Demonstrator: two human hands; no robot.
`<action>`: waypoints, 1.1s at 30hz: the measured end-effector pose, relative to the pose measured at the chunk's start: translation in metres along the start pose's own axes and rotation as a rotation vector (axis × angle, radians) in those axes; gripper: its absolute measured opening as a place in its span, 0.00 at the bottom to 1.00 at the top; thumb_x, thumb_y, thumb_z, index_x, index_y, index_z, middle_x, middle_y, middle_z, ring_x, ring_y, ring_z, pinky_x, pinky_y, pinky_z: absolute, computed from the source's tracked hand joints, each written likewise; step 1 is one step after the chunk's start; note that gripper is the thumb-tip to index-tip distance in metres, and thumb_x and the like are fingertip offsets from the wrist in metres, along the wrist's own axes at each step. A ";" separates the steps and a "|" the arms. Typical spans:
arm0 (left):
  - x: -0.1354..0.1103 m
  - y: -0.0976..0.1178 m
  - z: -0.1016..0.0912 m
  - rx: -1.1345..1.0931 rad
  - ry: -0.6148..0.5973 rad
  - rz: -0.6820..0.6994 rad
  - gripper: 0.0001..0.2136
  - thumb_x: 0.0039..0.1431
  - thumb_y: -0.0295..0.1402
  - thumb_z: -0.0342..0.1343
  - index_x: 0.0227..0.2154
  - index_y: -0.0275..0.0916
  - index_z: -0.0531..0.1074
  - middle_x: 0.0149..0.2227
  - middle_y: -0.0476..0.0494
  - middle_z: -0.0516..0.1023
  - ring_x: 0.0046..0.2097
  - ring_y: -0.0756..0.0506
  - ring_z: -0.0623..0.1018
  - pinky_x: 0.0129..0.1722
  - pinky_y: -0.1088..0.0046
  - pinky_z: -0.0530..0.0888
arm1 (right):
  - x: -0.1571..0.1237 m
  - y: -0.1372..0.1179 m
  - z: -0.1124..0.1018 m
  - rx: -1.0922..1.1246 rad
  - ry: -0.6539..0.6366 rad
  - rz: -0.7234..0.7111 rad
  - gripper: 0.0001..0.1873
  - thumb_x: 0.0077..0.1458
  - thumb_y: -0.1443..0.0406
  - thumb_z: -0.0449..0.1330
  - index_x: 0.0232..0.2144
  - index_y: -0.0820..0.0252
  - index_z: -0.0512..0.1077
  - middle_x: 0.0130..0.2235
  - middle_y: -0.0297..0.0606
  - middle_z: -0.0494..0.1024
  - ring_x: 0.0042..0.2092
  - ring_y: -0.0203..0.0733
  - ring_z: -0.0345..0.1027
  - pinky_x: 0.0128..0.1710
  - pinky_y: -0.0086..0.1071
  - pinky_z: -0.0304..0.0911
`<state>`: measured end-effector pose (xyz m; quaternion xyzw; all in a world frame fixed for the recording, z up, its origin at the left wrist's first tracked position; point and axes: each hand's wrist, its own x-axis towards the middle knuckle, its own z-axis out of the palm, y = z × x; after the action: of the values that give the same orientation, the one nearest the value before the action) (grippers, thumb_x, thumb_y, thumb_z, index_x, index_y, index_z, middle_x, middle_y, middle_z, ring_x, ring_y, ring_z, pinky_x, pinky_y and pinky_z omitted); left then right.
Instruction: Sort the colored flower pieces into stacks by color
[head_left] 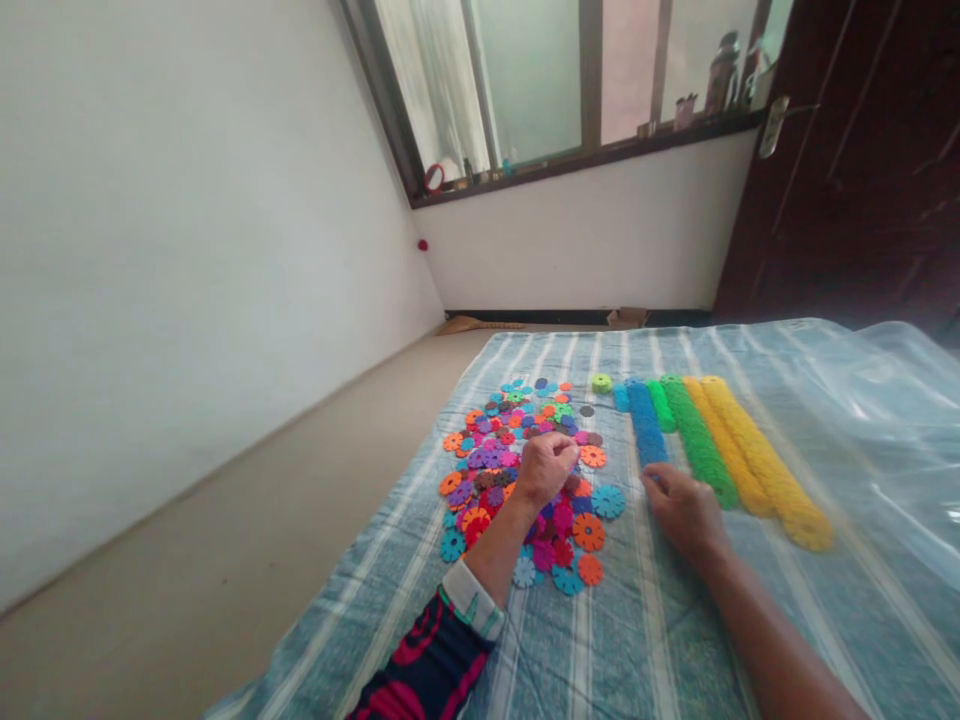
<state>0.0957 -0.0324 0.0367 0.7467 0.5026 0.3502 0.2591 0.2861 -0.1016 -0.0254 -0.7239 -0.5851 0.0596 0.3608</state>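
Observation:
A heap of mixed-colour plastic snowflake discs (561,515) with notched rims is spread over a striped cloth. Above its right part is my left hand (549,468), fingers pinched together; whatever they hold is hidden. My right hand (686,510) is closed at the near end of a row of overlapping blue discs (646,420), thumb and forefinger against it. I cannot make out a disc between those fingers. To the right lie a long row of green discs (697,445) and two yellow rows (765,460). A short bright green row (661,405) sits between blue and green.
A small light-green stack (601,383) and a short light-blue row (621,398) stand at the far side. Crumpled clear plastic (892,400) covers the cloth's right side. Beyond are a white wall (187,250), a window ledge with small items and a dark door (862,200).

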 end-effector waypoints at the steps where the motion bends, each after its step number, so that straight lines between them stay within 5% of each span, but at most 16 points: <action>1: 0.005 -0.002 -0.004 0.047 -0.013 0.020 0.08 0.52 0.31 0.52 0.24 0.36 0.75 0.25 0.48 0.76 0.29 0.50 0.74 0.32 0.77 0.70 | 0.000 0.000 0.000 -0.002 -0.003 0.007 0.13 0.54 0.61 0.52 0.34 0.57 0.77 0.30 0.38 0.79 0.30 0.41 0.71 0.29 0.28 0.53; 7: 0.049 -0.022 -0.017 0.463 -0.058 0.109 0.09 0.51 0.28 0.53 0.35 0.37 0.75 0.39 0.42 0.78 0.43 0.45 0.75 0.46 0.71 0.70 | 0.001 0.002 0.002 0.005 -0.015 0.025 0.14 0.55 0.60 0.52 0.35 0.56 0.76 0.30 0.38 0.79 0.32 0.42 0.72 0.29 0.28 0.55; 12: 0.074 -0.040 -0.015 0.626 -0.242 0.236 0.16 0.52 0.33 0.56 0.45 0.36 0.71 0.52 0.38 0.72 0.55 0.42 0.69 0.55 0.68 0.65 | 0.002 0.000 0.002 0.015 -0.018 0.043 0.14 0.55 0.60 0.53 0.36 0.56 0.76 0.29 0.37 0.79 0.32 0.41 0.72 0.30 0.28 0.55; 16: 0.072 -0.046 -0.021 0.724 -0.306 0.126 0.14 0.56 0.39 0.51 0.41 0.38 0.73 0.47 0.40 0.74 0.48 0.42 0.73 0.48 0.67 0.69 | 0.003 -0.003 0.000 -0.007 -0.029 0.058 0.13 0.55 0.60 0.53 0.36 0.56 0.76 0.30 0.38 0.80 0.33 0.42 0.72 0.30 0.28 0.55; 23: 0.065 -0.043 -0.034 0.913 -0.154 -0.023 0.16 0.59 0.40 0.45 0.30 0.39 0.77 0.38 0.39 0.78 0.45 0.41 0.75 0.45 0.66 0.69 | 0.005 -0.008 -0.004 -0.055 -0.081 0.071 0.13 0.56 0.61 0.52 0.37 0.55 0.76 0.30 0.37 0.79 0.32 0.41 0.72 0.28 0.28 0.53; 26: 0.073 -0.041 -0.028 0.907 -0.104 -0.026 0.14 0.58 0.36 0.47 0.32 0.37 0.78 0.39 0.37 0.78 0.47 0.41 0.74 0.46 0.67 0.69 | 0.006 -0.008 -0.004 -0.060 -0.083 0.067 0.13 0.56 0.61 0.52 0.36 0.54 0.76 0.29 0.36 0.79 0.32 0.41 0.71 0.28 0.27 0.53; 33: 0.097 -0.032 -0.024 0.877 -0.198 -0.214 0.09 0.46 0.30 0.59 0.33 0.37 0.78 0.46 0.33 0.77 0.54 0.32 0.70 0.48 0.59 0.70 | 0.007 -0.008 -0.005 -0.033 -0.091 0.070 0.12 0.56 0.61 0.52 0.36 0.55 0.75 0.30 0.37 0.79 0.33 0.42 0.72 0.29 0.28 0.54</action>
<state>0.0833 0.0698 0.0534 0.7595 0.6505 0.0026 0.0002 0.2845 -0.0967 -0.0149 -0.7463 -0.5761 0.0956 0.3193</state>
